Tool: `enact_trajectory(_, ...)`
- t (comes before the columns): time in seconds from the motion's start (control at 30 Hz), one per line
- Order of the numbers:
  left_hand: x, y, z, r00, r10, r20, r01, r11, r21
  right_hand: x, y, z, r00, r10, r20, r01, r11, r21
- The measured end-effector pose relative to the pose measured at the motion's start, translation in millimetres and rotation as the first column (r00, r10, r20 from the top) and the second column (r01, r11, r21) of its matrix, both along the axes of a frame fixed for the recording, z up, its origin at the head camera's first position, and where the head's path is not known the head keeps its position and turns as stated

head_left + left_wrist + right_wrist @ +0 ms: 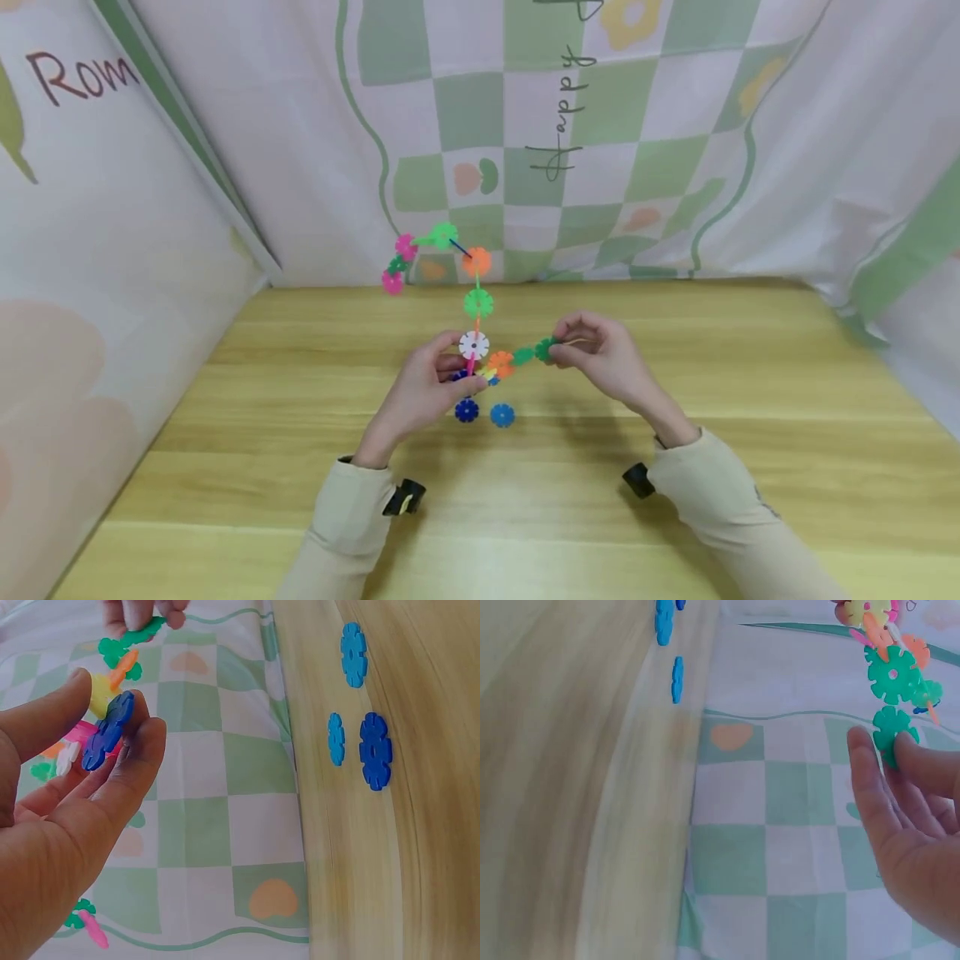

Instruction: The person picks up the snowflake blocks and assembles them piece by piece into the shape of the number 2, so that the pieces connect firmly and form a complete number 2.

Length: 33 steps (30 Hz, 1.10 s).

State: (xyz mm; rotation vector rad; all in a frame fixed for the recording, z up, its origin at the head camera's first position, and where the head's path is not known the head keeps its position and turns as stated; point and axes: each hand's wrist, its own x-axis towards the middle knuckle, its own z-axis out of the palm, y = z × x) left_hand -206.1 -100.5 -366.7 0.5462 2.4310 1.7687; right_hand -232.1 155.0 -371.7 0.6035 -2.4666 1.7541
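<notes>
A chain of notched plastic snowflake discs, with a white disc (474, 345) near its middle, is held up over the table. Its upper part curves left through a light green disc (478, 303), an orange disc (476, 262) and pink discs (406, 247). My left hand (429, 385) holds the chain low down, around a dark blue disc (109, 731). Out to the right runs a branch with an orange disc (501, 363) and green discs. My right hand (609, 358) pinches the end green disc (893, 733) between thumb and fingers.
Loose on the wooden table (225, 467) lie a dark blue disc (467, 410) and a light blue disc (502, 415), with another light blue disc (336, 739) beside them. A checked curtain (532, 108) hangs behind the table's far edge.
</notes>
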Motion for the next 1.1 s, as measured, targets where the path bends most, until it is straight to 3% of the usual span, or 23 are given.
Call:
enact_trajectory(0.2,-1.0,0.2,0.2,1.0,0.002,-0.025,-0.003,1.0,-0.031,0.9,0.7,3.0,0.995,0.035,-0.091,-0.035,0.999,0.006)
enact_trajectory(0.53,-0.1,1.2,0.6,1.0,0.001,-0.006,-0.002,0.999,-0.037,3.8,-0.4,4.0,0.988,0.044,-0.145,-0.044,0.999,0.004)
enact_trajectory(0.77,-0.8,1.6,-1.0,0.998,-0.067,0.001,0.067,0.996,0.063,5.5,-2.4,4.3,0.985,0.042,-0.169,-0.048,0.998,-0.036)
enact_trajectory(0.97,-1.5,0.5,-2.5,0.994,-0.106,-0.02,0.107,0.992,0.061,4.7,-3.2,3.0,0.983,0.027,-0.182,-0.034,0.999,-0.035)
enact_trajectory(1.1,-1.0,0.6,-2.6,0.995,-0.101,0.015,0.099,0.993,0.07,4.1,-2.5,1.7,0.981,0.001,-0.194,-0.005,1.0,-0.023)
